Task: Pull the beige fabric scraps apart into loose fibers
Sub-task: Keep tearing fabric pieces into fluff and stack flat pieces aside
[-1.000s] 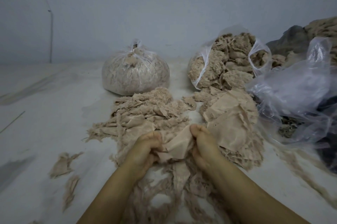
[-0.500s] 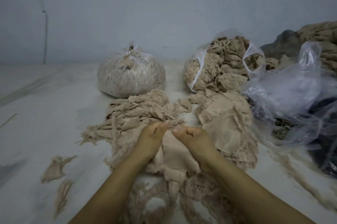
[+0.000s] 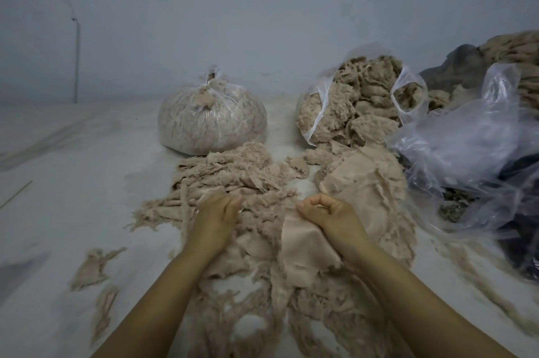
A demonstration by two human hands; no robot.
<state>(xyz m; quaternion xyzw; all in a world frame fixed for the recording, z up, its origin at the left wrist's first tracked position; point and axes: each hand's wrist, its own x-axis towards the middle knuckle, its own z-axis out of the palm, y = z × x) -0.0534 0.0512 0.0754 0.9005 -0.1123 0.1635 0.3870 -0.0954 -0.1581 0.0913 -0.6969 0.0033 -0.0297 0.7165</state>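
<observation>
The right hand (image 3: 329, 216) has its fingers curled in, and it pinches the top edge of a flat beige scrap (image 3: 306, 249). The scrap hangs down from the hand and lies over the fluffy fibers (image 3: 262, 314) below it. The left hand (image 3: 217, 219) is near the right one but apart from it. Its fingers point away, fairly straight and close together, and rest on the left pile (image 3: 233, 174). I cannot tell if it holds any cloth, since only its back shows.

The left pile is a mix of torn strips and fluff. Just right of the right hand is another pile (image 3: 367, 179) of bigger, flatter beige pieces. Both piles lie on the pale floor (image 3: 73, 182). Loose fibers spread out under and between the two arms.

Behind the left pile sits a tied bag (image 3: 211, 121), clear plastic, stuffed with fluff. Behind the right pile sits an open bag (image 3: 358, 104), full to the top with fuzzy beige lumps. On the far right is a heap of crumpled clear plastic (image 3: 472, 142) over something dark. Two small scraps (image 3: 93, 267) lie alone on the floor at the left, well apart from the piles. A pale wall (image 3: 233, 22) stands behind it all.
</observation>
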